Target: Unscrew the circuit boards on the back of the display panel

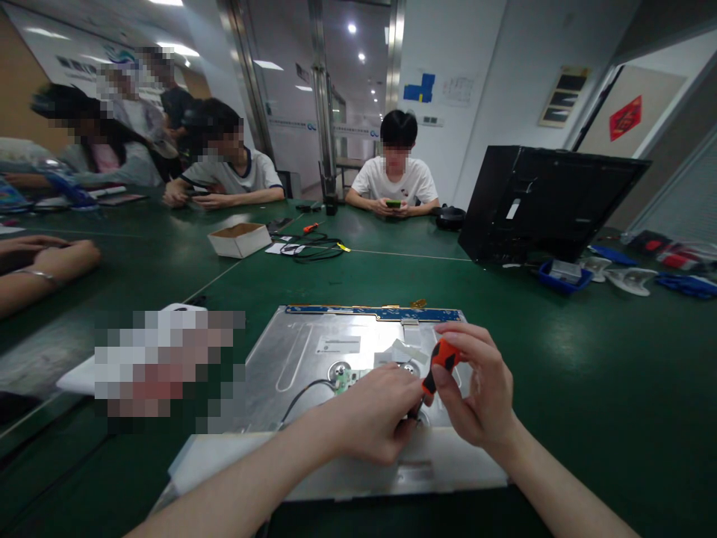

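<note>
An orange-and-black screwdriver (444, 360) slants down toward a metal display panel (269, 373) lying flat on the table. My right hand (482, 381) grips its handle between thumb and fingers. Closed around the lower part of the screwdriver is my left hand (375, 411); its fingers partly hide the shaft, and the tip is hard to see. A small green circuit board (346, 379) with a black cable (302, 390) shows beside my left hand. Along the panel's far edge runs a blue circuit strip (347, 312). A whitish sheet or strip (240, 467) covers the near edge.
To the left lies a white object (78, 376), partly blurred out. Farther off are a small open box (240, 240), a black cable (314, 250) and another orange screwdriver (311, 228). A large black monitor (549, 202) and blue tray (565, 278) stand right. Several people sit around the table.
</note>
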Action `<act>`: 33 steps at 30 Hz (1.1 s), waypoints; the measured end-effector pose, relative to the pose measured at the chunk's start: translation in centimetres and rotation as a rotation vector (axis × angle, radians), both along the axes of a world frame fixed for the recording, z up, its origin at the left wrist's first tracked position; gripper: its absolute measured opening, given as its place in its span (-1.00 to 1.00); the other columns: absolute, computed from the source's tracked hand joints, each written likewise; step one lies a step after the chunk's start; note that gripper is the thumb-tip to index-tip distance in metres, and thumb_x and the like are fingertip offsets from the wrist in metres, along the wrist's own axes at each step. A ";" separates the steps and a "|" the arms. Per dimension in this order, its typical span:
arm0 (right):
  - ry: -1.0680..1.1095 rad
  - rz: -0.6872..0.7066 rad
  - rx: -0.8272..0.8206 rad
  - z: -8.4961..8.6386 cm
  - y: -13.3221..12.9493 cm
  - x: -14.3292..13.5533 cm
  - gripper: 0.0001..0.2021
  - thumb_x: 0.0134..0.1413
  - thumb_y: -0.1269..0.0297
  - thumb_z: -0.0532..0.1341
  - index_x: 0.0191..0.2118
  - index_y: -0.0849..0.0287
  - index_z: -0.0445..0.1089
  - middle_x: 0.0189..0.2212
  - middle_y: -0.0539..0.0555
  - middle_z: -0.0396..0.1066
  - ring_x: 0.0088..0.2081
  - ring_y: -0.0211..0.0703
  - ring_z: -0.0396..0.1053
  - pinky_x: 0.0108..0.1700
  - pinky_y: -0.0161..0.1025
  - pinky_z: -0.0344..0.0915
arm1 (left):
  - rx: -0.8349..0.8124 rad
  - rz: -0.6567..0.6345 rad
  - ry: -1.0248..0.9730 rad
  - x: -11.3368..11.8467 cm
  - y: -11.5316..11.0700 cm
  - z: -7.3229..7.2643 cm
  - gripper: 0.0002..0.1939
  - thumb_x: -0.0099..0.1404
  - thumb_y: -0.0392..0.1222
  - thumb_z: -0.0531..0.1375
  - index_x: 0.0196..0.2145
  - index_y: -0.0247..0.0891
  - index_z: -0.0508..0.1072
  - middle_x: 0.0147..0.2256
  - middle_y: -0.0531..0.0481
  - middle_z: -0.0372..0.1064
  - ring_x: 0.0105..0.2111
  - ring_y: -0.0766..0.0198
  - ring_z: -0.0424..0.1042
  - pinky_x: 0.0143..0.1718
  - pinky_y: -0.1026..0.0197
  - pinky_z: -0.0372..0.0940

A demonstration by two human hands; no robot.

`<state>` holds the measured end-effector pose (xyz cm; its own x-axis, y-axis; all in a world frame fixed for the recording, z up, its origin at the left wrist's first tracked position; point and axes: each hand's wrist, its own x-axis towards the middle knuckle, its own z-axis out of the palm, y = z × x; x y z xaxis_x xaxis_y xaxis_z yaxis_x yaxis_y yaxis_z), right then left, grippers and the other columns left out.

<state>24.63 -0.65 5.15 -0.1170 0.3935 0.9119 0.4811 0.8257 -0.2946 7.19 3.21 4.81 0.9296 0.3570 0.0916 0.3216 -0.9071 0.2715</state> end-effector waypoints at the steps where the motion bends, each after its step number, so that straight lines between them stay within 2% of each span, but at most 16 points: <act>1: -0.009 -0.021 0.009 0.1 0.0 0.0 -0.54 0.17 0.49 0.16 0.18 0.08 0.23 -0.04 0.20 0.41 -0.12 -0.05 0.47 -0.39 -0.23 0.49 | 0.006 -0.001 0.006 0.0 0.0 0.0 -0.87 0.12 -0.33 0.20 -0.35 -0.24 0.31 -0.33 -0.08 0.43 -0.35 0.13 0.41 -0.29 0.11 0.32; 3: -0.029 -0.032 0.019 0.2 -0.1 0.1 -0.53 0.17 0.50 0.15 0.19 0.09 0.24 -0.03 0.21 0.42 -0.06 -0.02 0.46 -0.37 -0.22 0.50 | 0.010 -0.004 0.018 0.0 0.0 0.0 -0.88 0.12 -0.32 0.21 -0.37 -0.23 0.31 -0.34 -0.08 0.42 -0.35 0.13 0.41 -0.29 0.11 0.32; 8: -0.031 0.059 -0.032 0.1 -0.2 0.3 -0.51 0.19 0.52 0.11 0.23 0.14 0.19 0.05 0.26 0.44 -0.06 -0.03 0.50 -0.40 -0.24 0.49 | 0.003 -0.012 0.002 0.0 0.0 0.1 -0.86 0.12 -0.35 0.21 -0.33 -0.23 0.33 -0.31 -0.08 0.44 -0.33 0.09 0.43 -0.30 0.09 0.32; 14: 0.041 0.033 -0.017 -0.6 0.1 0.1 -0.45 0.11 0.47 0.29 0.19 0.08 0.17 0.00 0.21 0.48 -0.20 -0.11 0.53 -0.46 -0.28 0.45 | -0.029 0.004 -0.011 0.0 -0.2 0.1 -0.83 0.12 -0.38 0.20 -0.33 -0.23 0.29 -0.33 -0.07 0.45 -0.34 0.11 0.44 -0.30 0.10 0.31; 19: 0.052 0.054 -0.032 -0.7 0.1 -0.1 -0.45 0.12 0.53 0.23 0.20 0.09 0.13 0.01 0.20 0.46 -0.39 -0.27 0.44 -0.44 -0.28 0.42 | -0.027 0.005 -0.020 0.0 -0.1 0.0 -0.79 0.10 -0.38 0.20 -0.29 -0.23 0.29 -0.29 -0.08 0.46 -0.32 0.09 0.45 -0.29 0.10 0.31; 25: 0.013 0.042 -0.029 -0.1 -0.1 -0.1 -0.50 0.16 0.54 0.14 0.21 0.12 0.17 0.00 0.19 0.35 -0.18 -0.15 0.42 -0.44 -0.31 0.40 | -0.043 0.000 -0.020 -0.1 0.0 0.0 -0.85 0.11 -0.36 0.20 -0.35 -0.22 0.29 -0.33 -0.06 0.44 -0.36 0.15 0.41 -0.29 0.13 0.30; 30: 0.000 0.036 -0.052 0.0 -0.1 0.1 -0.51 0.18 0.53 0.11 0.21 0.14 0.19 -0.03 0.19 0.32 -0.19 -0.15 0.39 -0.44 -0.30 0.41 | -0.003 -0.012 -0.028 0.0 0.1 -0.2 -0.85 0.09 -0.35 0.19 -0.37 -0.22 0.28 -0.37 -0.04 0.42 -0.39 0.14 0.40 -0.34 0.12 0.29; 33: 0.017 0.041 -0.033 -0.2 0.1 0.0 -0.51 0.16 0.47 0.18 0.19 0.12 0.17 -0.07 0.17 0.31 -0.20 -0.13 0.36 -0.46 -0.29 0.39 | -0.009 -0.020 -0.044 0.0 0.1 -0.2 -0.81 0.08 -0.37 0.20 -0.35 -0.21 0.27 -0.36 -0.03 0.42 -0.39 0.15 0.40 -0.32 0.12 0.31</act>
<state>24.66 -0.57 4.99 -0.1183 0.4189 0.9003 0.4421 0.8341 -0.3300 7.19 3.35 4.62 0.9316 0.3396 0.1296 0.2913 -0.9107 0.2928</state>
